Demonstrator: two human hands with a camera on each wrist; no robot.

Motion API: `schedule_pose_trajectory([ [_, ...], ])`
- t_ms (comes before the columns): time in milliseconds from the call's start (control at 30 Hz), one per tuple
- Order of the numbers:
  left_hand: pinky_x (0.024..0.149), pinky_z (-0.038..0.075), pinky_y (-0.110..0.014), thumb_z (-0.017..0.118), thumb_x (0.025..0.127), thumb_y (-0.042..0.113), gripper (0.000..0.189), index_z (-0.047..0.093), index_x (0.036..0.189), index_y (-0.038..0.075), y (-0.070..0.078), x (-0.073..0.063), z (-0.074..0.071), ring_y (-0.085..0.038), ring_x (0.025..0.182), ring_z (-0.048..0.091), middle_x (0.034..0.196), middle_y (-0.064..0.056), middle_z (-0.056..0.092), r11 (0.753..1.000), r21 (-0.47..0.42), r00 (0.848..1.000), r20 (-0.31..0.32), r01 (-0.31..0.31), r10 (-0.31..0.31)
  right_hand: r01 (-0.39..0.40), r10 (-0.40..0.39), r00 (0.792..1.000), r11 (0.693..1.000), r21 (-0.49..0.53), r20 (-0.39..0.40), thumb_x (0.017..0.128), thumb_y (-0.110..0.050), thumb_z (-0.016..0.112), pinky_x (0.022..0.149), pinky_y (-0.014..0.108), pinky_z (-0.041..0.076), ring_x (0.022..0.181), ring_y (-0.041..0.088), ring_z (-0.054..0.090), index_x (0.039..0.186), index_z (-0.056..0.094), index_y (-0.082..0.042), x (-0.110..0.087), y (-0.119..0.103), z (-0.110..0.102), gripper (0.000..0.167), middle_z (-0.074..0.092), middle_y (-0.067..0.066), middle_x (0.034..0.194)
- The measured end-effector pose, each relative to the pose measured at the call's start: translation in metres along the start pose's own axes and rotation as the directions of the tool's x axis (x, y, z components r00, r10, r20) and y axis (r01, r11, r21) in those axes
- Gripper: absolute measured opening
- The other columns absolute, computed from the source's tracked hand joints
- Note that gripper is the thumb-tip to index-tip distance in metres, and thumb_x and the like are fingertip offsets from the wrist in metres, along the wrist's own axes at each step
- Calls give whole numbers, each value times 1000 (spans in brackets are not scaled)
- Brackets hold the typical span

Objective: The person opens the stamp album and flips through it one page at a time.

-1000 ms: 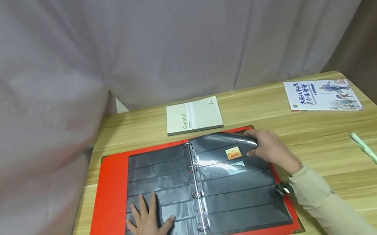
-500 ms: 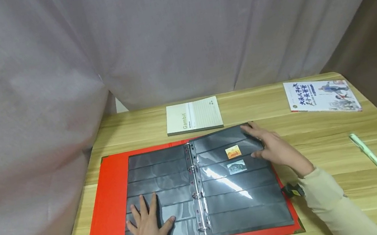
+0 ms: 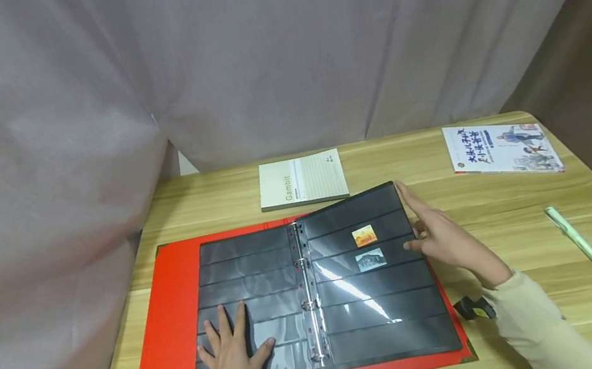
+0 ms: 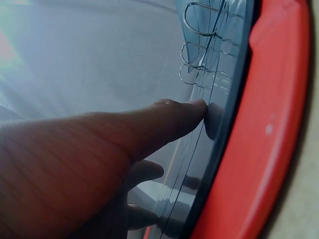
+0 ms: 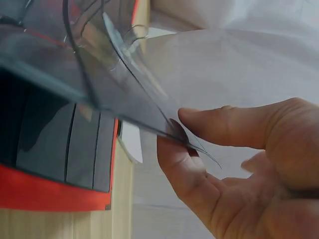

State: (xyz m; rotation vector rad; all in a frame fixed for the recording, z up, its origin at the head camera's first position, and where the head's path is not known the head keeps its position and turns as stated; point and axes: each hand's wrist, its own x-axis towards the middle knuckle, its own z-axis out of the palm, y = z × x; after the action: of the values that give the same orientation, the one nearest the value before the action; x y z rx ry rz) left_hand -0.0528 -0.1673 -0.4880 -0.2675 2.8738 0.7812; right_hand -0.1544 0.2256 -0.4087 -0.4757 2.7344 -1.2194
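Note:
A red ring binder (image 3: 157, 333) lies open on the wooden table, holding black pocket pages. My left hand (image 3: 233, 360) rests with spread fingers on the left page (image 3: 250, 280); the left wrist view has its thumb touching the page near the metal rings (image 4: 199, 20). On the other side, my right hand (image 3: 451, 244) pinches the outer edge of the right page (image 3: 383, 308) between thumb and forefinger, as the right wrist view shows. That page's far corner is raised. Two stamps sit in its pockets, one orange-yellow (image 3: 364, 236) and one grey-green (image 3: 370, 260).
Behind the binder lies a Gambit notebook (image 3: 302, 179). A white illustrated booklet (image 3: 503, 148) is at the back right, and a light green pen (image 3: 580, 242) on the right of the table (image 3: 558, 324). A grey curtain (image 3: 266, 61) hangs behind.
My right hand has moved slightly right, and the right page's far corner has risen with its edge. The glare on that page has shifted, uncovering the grey-green stamp. My left hand stays put.

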Motion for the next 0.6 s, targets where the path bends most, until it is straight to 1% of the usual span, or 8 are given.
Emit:
schedule_pose_trajectory([
  [167,103,-1,-83,85,80,36,94,38,156,7,-1,-1,1,-64,143,1,160,-37,14,1000,8,1000,6,3,-3,-48,43,998,993,108,48,79,14,75,54,27,49,62,15,53,162,-10,-19,-8,-6,-2,123,9,34,162],
  [267,103,-1,-83,85,80,36,94,38,156,6,-2,-2,1,-64,143,1,160,-37,14,1000,7,1000,6,1,-1,-73,59,995,982,175,83,79,13,74,57,27,49,65,17,51,162,-10,-14,-12,-9,-4,121,14,36,160],
  [367,103,-1,-83,85,80,37,94,38,156,7,-3,-2,1,-64,143,1,160,-37,14,1000,6,1000,6,-3,3,-92,71,991,977,194,112,80,9,74,65,28,52,86,31,62,161,-8,-8,-15,-11,-5,117,17,39,158],
  [433,103,0,-83,84,81,37,93,37,156,7,-3,-2,0,-64,143,1,160,-37,14,1000,6,1000,6,-10,9,-88,63,990,975,202,128,80,8,74,70,29,53,104,41,61,161,-6,-3,-16,-12,-7,114,24,40,155],
  [467,103,0,-83,84,81,37,93,37,156,7,-3,-2,0,-64,143,1,160,-37,14,1000,4,1000,6,-14,14,-84,56,989,974,209,136,81,9,73,71,30,54,107,42,61,161,-5,-1,-17,-12,-7,112,30,40,152],
  [533,102,0,-83,84,81,37,93,37,156,7,-3,-2,0,-64,143,0,160,-36,14,1000,-2,1000,7,-18,18,-65,32,989,971,231,145,80,12,71,68,28,52,102,35,62,160,-3,1,-18,-13,-8,109,43,38,145],
  [567,102,-1,-83,84,81,36,93,37,156,7,-3,-2,0,-64,143,0,160,-36,13,1000,-6,1000,8,-20,20,-57,20,989,967,247,149,80,14,69,65,27,51,93,28,62,160,-2,1,-18,-13,-8,108,50,35,140],
  [600,103,-1,-83,84,82,36,92,38,156,7,-3,-2,0,-63,143,0,160,-36,13,1000,-11,1000,8,-20,20,-50,9,988,964,262,153,80,15,68,61,27,48,82,21,58,160,-2,1,-18,-14,-9,107,60,31,126],
])
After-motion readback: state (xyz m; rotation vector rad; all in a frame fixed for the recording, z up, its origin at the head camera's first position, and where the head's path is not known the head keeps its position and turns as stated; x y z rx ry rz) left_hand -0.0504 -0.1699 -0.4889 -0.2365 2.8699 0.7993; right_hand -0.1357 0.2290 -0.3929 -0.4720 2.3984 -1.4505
